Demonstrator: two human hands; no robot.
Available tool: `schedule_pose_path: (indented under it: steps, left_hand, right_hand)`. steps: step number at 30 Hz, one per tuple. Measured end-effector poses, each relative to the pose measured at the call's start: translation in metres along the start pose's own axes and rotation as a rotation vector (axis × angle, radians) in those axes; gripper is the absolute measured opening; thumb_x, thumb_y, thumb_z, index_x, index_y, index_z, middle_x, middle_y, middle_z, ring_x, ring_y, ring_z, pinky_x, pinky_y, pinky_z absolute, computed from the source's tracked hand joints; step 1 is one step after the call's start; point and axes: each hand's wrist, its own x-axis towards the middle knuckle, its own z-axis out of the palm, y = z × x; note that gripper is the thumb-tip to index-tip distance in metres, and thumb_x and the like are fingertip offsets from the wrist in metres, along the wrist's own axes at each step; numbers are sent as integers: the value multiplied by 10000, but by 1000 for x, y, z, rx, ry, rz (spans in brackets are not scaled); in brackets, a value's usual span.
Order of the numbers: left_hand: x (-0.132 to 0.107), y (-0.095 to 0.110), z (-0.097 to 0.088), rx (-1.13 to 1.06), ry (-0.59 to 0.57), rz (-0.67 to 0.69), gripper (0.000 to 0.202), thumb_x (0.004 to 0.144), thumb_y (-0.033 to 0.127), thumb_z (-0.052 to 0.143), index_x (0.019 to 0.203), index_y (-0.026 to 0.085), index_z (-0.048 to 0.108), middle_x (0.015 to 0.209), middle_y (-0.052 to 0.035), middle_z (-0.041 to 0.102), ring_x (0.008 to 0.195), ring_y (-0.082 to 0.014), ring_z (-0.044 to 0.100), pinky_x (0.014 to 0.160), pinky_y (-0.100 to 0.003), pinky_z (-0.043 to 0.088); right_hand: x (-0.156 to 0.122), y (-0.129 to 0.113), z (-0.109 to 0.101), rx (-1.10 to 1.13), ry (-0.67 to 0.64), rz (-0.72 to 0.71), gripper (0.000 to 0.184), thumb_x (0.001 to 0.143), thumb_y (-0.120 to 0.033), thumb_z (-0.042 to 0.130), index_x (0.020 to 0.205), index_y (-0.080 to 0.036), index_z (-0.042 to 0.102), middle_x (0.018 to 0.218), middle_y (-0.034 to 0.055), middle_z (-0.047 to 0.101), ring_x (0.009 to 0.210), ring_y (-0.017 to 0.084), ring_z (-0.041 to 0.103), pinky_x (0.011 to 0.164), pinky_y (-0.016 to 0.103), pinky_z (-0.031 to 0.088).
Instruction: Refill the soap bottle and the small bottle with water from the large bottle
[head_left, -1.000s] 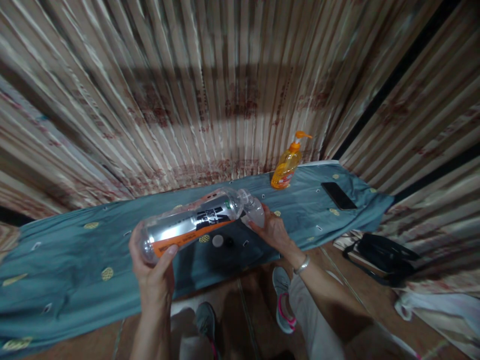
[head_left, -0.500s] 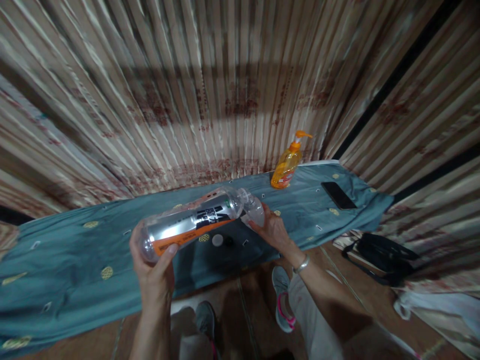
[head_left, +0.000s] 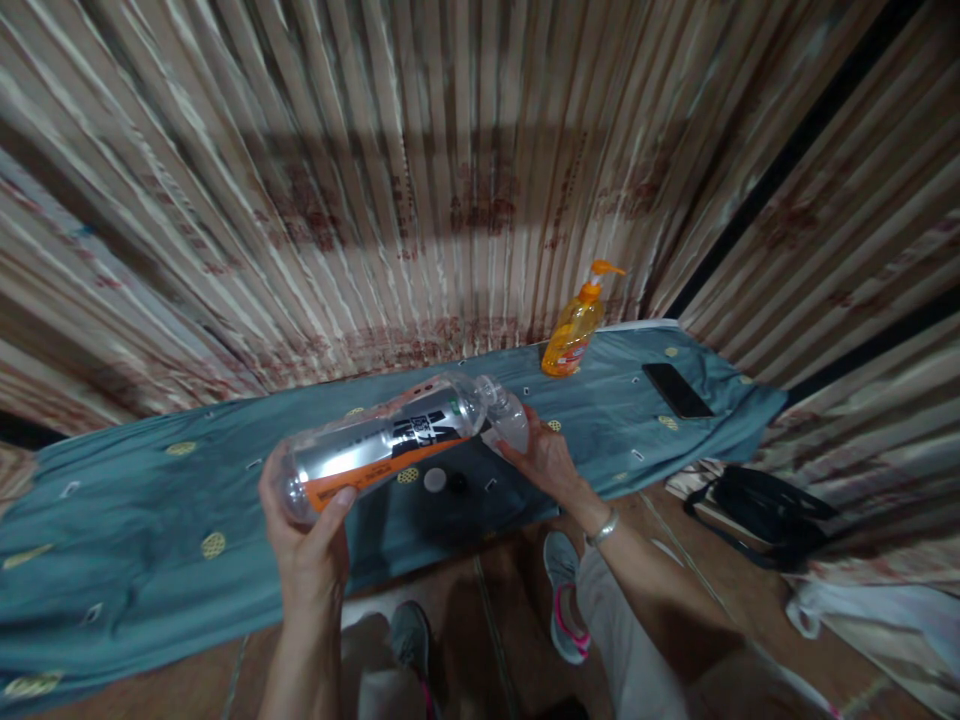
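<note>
My left hand (head_left: pixel 304 530) is wrapped round the base of a large clear plastic bottle (head_left: pixel 390 440) with a silver and orange label. The bottle is tilted almost level, its neck toward the right. My right hand (head_left: pixel 544 455) holds a small clear container (head_left: pixel 511 422), a cup or small bottle, at the large bottle's mouth. Whether the two rims touch I cannot tell. On the cloth below lie a white round cap (head_left: pixel 435 481) and a small black round cap (head_left: pixel 457 482), side by side.
A green patterned cloth (head_left: pixel 150 560) covers the long table. Toward the back stands an orange pump bottle (head_left: pixel 574 335); a black phone (head_left: pixel 677 390) lies right of it. A dark bag (head_left: pixel 772 515) rests beyond the table at the right. Pleated curtains (head_left: pixel 450 200) hang behind.
</note>
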Motion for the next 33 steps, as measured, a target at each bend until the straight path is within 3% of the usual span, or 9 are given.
schedule_pose_path:
  steps: [6, 14, 22, 28, 33]
  left_hand:
    - [0, -3, -3, 72, -39, 52, 931, 708, 522, 1177, 1546, 365, 805, 1653, -77, 792, 1554, -353, 733, 1344, -478, 630]
    - [-1, 1, -1, 2, -9, -2, 990, 629, 420, 1216, 1527, 377, 803, 1661, -55, 792, 1586, -332, 721, 1350, -430, 598]
    - [0, -1, -2, 22, -9, 32, 1055, 583, 522, 1241, 1529, 352, 805, 1646, -79, 803, 1557, -360, 739, 1341, -460, 619]
    - [-2, 0, -1, 39, -51, 57, 939, 717, 490, 1194, 1559, 375, 793, 1685, -76, 778, 1631, -367, 711, 1410, -492, 597]
    - [-2, -1, -1, 45, -61, 66, 945, 731, 499, 1183, 1579, 372, 786, 1723, -88, 765, 1665, -380, 698, 1434, -502, 583]
  right_hand:
    - [0, -1, 0, -5, 27, -14, 741, 1027, -392, 1025, 1684, -153, 780, 1158, 192, 991, 1073, 379, 980, 965, 459, 808]
    - [0, 1, 3, 10, 29, -15, 750, 1036, -381, 1015, 1718, -197, 763, 1179, 197, 989, 1055, 391, 972, 965, 503, 820]
    - [-1, 0, 2, -10, 2, 5, 754, 1043, -394, 1029, 1704, -153, 758, 1256, 223, 982, 1135, 390, 982, 1011, 469, 804]
    - [0, -2, 0, 4, -30, 31, 739, 1057, -372, 1003, 1714, -142, 754, 1262, 242, 978, 1159, 415, 976, 1047, 518, 815]
    - [-1, -4, 0, 9, -14, 32, 720, 1068, -359, 994, 1707, -138, 749, 1281, 247, 982, 1173, 403, 982, 1063, 504, 810]
